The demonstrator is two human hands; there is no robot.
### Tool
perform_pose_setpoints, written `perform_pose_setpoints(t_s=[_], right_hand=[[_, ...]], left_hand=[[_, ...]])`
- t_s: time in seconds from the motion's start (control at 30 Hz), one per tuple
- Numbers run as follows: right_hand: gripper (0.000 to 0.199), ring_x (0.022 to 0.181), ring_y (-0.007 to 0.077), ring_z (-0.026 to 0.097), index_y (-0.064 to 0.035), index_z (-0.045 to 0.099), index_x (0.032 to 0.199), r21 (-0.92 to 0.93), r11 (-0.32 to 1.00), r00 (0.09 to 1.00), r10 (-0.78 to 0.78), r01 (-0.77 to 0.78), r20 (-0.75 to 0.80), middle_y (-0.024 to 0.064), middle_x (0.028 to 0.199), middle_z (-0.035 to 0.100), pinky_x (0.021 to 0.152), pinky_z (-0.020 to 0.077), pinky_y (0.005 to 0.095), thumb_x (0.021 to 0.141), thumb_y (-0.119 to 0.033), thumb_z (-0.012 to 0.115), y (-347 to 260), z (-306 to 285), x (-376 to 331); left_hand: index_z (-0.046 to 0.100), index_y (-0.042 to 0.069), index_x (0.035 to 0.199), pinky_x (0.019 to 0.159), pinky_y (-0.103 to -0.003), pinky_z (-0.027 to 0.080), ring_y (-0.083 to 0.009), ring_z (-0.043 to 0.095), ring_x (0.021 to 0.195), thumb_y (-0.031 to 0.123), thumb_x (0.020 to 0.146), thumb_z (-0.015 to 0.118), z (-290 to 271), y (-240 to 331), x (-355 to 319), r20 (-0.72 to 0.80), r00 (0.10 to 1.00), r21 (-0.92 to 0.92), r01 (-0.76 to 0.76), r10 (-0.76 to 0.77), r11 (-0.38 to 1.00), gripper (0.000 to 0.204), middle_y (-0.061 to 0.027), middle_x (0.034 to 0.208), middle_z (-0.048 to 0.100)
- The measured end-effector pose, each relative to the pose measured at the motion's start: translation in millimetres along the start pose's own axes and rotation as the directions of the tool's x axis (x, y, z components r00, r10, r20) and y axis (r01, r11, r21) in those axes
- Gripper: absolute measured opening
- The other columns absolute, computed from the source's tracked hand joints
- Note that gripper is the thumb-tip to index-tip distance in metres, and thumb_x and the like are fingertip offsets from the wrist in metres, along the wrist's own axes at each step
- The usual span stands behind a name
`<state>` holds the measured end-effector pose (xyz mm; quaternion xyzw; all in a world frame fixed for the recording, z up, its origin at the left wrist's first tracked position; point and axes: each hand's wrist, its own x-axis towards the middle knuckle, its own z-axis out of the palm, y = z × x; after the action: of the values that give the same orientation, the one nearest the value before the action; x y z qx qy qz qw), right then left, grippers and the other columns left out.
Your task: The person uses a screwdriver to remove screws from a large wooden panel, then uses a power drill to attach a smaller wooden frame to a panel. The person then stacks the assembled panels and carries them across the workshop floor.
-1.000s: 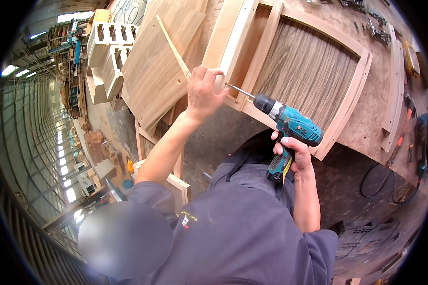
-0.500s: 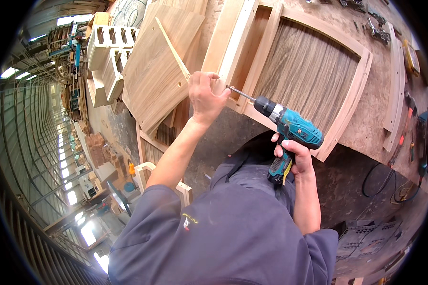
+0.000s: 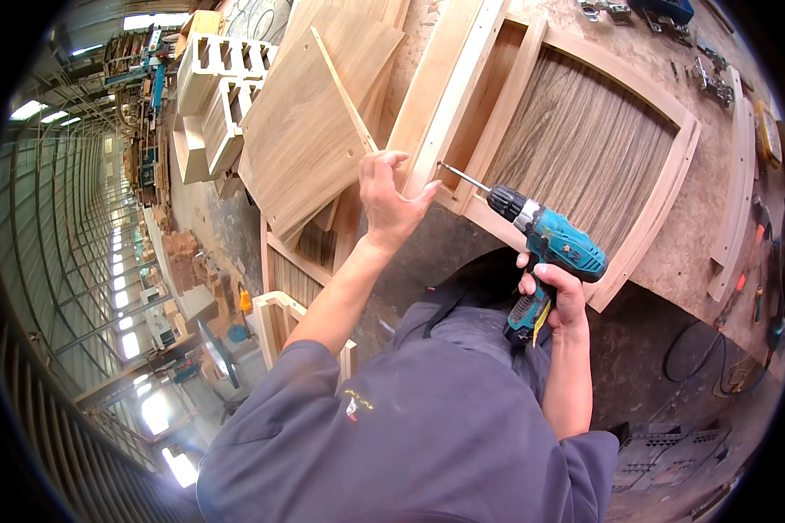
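My right hand [image 3: 554,292] is wrapped round the grip of a teal and black cordless drill [image 3: 563,246]. The drill's long bit [image 3: 467,178] points up and left, and its tip meets the pale wooden rail [image 3: 464,87] near its front end. My left hand [image 3: 392,200] is open beside that end, thumb and fingers apart, with the thumb close to the rail. The rail runs along a wooden frame [image 3: 654,209] holding a dark-grained panel [image 3: 576,131]. A thin wooden strip [image 3: 342,87] lies by my left fingertips, across a brown wood-grain board [image 3: 310,122].
Metal hinges [image 3: 713,85] lie at the far right of the workbench [image 3: 672,253], near curved wooden pieces [image 3: 733,192] and a yellow tool [image 3: 767,135]. Slotted pale wooden parts [image 3: 222,96] are stacked at the left. A black cable [image 3: 698,375] hangs below the bench edge.
My left thumb and fingers have spread away from the bit tip. The drill stays in my right hand at the rail's end. The whole view has shifted slightly.
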<state>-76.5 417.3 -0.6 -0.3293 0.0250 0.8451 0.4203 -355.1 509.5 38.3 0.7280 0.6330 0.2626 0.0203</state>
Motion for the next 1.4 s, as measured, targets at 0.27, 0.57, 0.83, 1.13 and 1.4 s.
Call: perform_pose_setpoints(t_s=[0.27, 0.57, 0.83, 1.13, 1.4], right_hand=[[0.038, 0.059, 0.0135, 0.058, 0.0005, 0.057, 0.11, -0.051, 0.998, 1.0, 0.025, -0.025, 0.006, 0.0083, 0.084, 0.061, 0.064, 0.0501, 0.0313, 0.077, -0.012, 0.069, -7.7, -3.7, 1.8], [0.032, 0.063, 0.0135, 0.059, 0.0005, 0.059, 0.107, 0.074, 0.99, 0.992, 0.12, -0.123, 0.049, 0.0078, 0.085, 0.062, 0.063, 0.0487, 0.0283, 0.078, -0.008, 0.07, -2.7, -12.7, -0.2], [0.047, 0.073, 0.0159, 0.061, -0.0002, 0.057, 0.123, -0.123, 0.945, 0.952, -0.297, 0.304, 0.067, 0.0122, 0.1, 0.065, 0.068, 0.0509, 0.0278, 0.078, -0.01, 0.071, -55.4, -25.0, -93.4], [0.06, 0.093, 0.0212, 0.063, -0.0079, 0.038, 0.15, -0.949, 0.129, 0.549, -0.834, 0.287, 0.053, 0.01, 0.112, 0.062, 0.082, 0.0534, 0.0333, 0.093, -0.008, 0.058, -187.7, -71.6, -172.5], [0.09, 0.111, 0.0434, 0.058, -0.0136, 0.035, 0.151, -0.784, -0.534, 0.569, -0.768, -0.317, 0.292, 0.0218, 0.127, 0.056, 0.092, 0.0481, 0.0468, 0.069, 0.01, 0.062, -297.8, -152.7, -143.8]], left_hand=[[0.059, 0.004, 0.103, 0.078, -0.036, 0.048, -0.0266, 0.054, 0.09, 0.006, 0.059, 0.087, -1.1, 12.7, 10.9, 0.037, 0.999, -0.051, 0.007, -0.005, 0.999, 0.052, -0.0113, 0.099, 0.055], [0.066, 0.007, 0.086, 0.071, -0.037, 0.053, -0.0276, 0.061, 0.085, 0.0, 0.067, 0.067, 3.2, 14.7, 34.1, 0.321, 0.828, 0.177, -0.53, 0.46, 0.829, 0.021, -0.0088, 0.085, 0.057], [0.06, 0.006, 0.071, 0.065, -0.037, 0.049, -0.0248, 0.06, 0.079, 0.01, 0.073, 0.071, 16.4, 28.6, 41.8, 0.424, 0.721, 0.181, -0.66, 0.547, 0.729, 0.012, -0.0086, 0.081, 0.055], [0.056, 0.011, 0.07, 0.056, -0.034, 0.052, -0.0223, 0.062, 0.072, 0.03, 0.07, 0.079, 82.7, 145.1, 40.4, 0.305, 0.694, -0.345, -0.558, 0.652, 0.755, 0.03, -0.0077, 0.08, 0.057], [0.067, 0.009, 0.092, 0.083, -0.038, 0.054, -0.0291, 0.062, 0.1, 0.023, 0.067, 0.081, 154.3, 297.5, 43.2, 0.133, 0.856, -0.407, -0.413, 0.5, 0.815, 0.032, -0.012, 0.11, 0.063]])
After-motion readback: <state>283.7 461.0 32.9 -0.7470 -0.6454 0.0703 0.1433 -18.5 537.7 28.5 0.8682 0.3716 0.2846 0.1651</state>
